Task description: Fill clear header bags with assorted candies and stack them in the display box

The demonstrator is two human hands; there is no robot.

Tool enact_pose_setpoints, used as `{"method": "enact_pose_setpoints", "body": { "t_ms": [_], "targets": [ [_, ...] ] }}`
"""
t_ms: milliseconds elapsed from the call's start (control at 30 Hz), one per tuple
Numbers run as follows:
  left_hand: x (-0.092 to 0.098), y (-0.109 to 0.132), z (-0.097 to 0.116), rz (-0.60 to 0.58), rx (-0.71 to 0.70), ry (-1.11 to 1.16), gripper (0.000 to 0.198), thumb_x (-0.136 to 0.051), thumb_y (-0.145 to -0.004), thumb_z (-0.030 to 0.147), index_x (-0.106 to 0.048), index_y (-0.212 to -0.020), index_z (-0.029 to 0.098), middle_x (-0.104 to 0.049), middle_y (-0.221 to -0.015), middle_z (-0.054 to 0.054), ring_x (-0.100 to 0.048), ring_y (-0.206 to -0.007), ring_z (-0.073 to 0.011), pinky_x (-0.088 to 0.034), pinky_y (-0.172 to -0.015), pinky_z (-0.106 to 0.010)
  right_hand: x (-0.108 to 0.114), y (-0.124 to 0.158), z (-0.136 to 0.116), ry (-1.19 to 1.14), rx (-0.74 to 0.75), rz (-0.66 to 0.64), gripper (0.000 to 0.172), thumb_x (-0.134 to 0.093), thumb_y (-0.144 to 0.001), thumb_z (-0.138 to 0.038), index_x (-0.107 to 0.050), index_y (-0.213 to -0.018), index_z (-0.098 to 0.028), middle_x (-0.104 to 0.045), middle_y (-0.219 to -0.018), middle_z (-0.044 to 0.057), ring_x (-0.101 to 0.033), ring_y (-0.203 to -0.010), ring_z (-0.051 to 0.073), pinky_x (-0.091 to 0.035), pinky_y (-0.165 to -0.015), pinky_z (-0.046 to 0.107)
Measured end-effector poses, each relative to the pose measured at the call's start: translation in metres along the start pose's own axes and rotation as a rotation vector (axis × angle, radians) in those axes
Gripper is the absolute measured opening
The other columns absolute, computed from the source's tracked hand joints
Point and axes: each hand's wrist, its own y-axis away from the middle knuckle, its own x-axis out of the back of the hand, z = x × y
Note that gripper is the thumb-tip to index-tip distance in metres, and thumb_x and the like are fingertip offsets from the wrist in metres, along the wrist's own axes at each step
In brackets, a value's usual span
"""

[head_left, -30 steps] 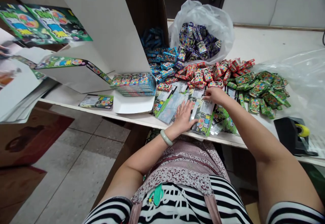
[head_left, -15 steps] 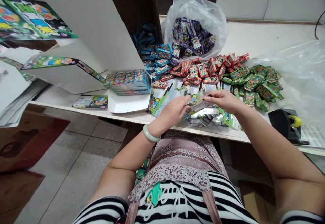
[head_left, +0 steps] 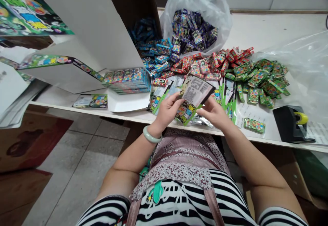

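Note:
My left hand [head_left: 168, 111] pinches a flat printed packet [head_left: 195, 90] by its left edge, thumb on top. The packet is tilted up, with a grey panel and barcode above and a bright green picture below. At its right edge is my right hand [head_left: 214, 114], thumb and fingers closed around that side. Beneath the hands lie more flat printed packets [head_left: 229, 96], fanned out, and some shiny clear or silvery wrapping [head_left: 202, 120]. Just beyond them is a heap of small red boxes [head_left: 215, 62].
Green boxes [head_left: 269, 77] lie at right beside a tape dispenser [head_left: 288, 123]. Purple boxes [head_left: 194, 31] fill a clear plastic bag [head_left: 222, 10]; blue boxes [head_left: 160, 53] spill from a dark carton. An open display box [head_left: 129, 103] holds stacked boxes. The table edge [head_left: 128, 116] runs in front.
The packet now stands raised and tilted between my hands, its printed face showing; before, my hands were lower over clear wrapping. My right hand has moved slightly down and left. The view has shifted slightly.

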Motion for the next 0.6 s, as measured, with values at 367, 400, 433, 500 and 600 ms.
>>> {"method": "enact_pose_setpoints", "body": {
  "t_ms": [367, 400, 433, 500, 600],
  "targets": [
    [-0.029, 0.019, -0.027, -0.159, 0.201, 0.342, 0.047, -0.046, -0.102, 0.046, -0.046, -0.144, 0.025, -0.073, -0.110, -0.008, -0.073, -0.095, -0.0206, -0.063, -0.082, -0.040, -0.012, 0.025, 0.027, -0.369, -0.380, -0.042, 0.045, -0.069, -0.073, -0.065, -0.052, -0.082, -0.024, -0.044, -0.056, -0.009, -0.046, -0.050, 0.010, -0.045, -0.050, 0.026],
    [-0.029, 0.020, -0.028, -0.158, 0.207, 0.341, 0.049, -0.049, -0.101, 0.043, -0.042, -0.147, 0.027, -0.073, -0.109, -0.008, -0.073, -0.092, -0.0195, -0.063, -0.080, -0.039, -0.012, 0.032, 0.029, -0.355, -0.416, -0.093, 0.045, -0.067, -0.074, -0.066, -0.051, -0.084, -0.025, -0.045, -0.055, -0.009, -0.047, -0.048, 0.011, -0.046, -0.049, 0.027],
    [-0.029, 0.022, -0.028, -0.161, 0.210, 0.339, 0.052, -0.052, -0.100, 0.040, -0.038, -0.150, 0.029, -0.072, -0.108, -0.007, -0.072, -0.090, -0.0186, -0.063, -0.078, -0.037, -0.012, 0.039, 0.031, -0.344, -0.447, -0.136, 0.045, -0.065, -0.076, -0.066, -0.051, -0.086, -0.025, -0.047, -0.056, -0.008, -0.050, -0.049, 0.012, -0.047, -0.049, 0.028],
    [-0.031, 0.028, -0.026, -0.183, 0.202, 0.346, 0.062, -0.055, -0.098, 0.039, -0.030, -0.154, 0.032, -0.071, -0.110, -0.007, -0.072, -0.091, -0.0178, -0.063, -0.078, -0.035, -0.008, 0.049, 0.033, -0.340, -0.447, -0.135, 0.045, -0.064, -0.078, -0.065, -0.051, -0.098, -0.026, -0.059, -0.068, -0.005, -0.061, -0.059, 0.015, -0.053, -0.056, 0.031],
    [-0.032, 0.039, -0.019, -0.311, 0.165, 0.373, 0.076, -0.059, -0.094, 0.044, -0.019, -0.158, 0.035, -0.069, -0.116, -0.008, -0.071, -0.099, -0.0189, -0.062, -0.088, -0.037, 0.002, 0.056, 0.028, -0.327, -0.316, 0.095, 0.061, -0.073, -0.075, -0.056, -0.044, -0.122, -0.030, -0.068, -0.095, 0.001, -0.069, -0.084, 0.019, -0.058, -0.074, 0.036]
  ]
}}
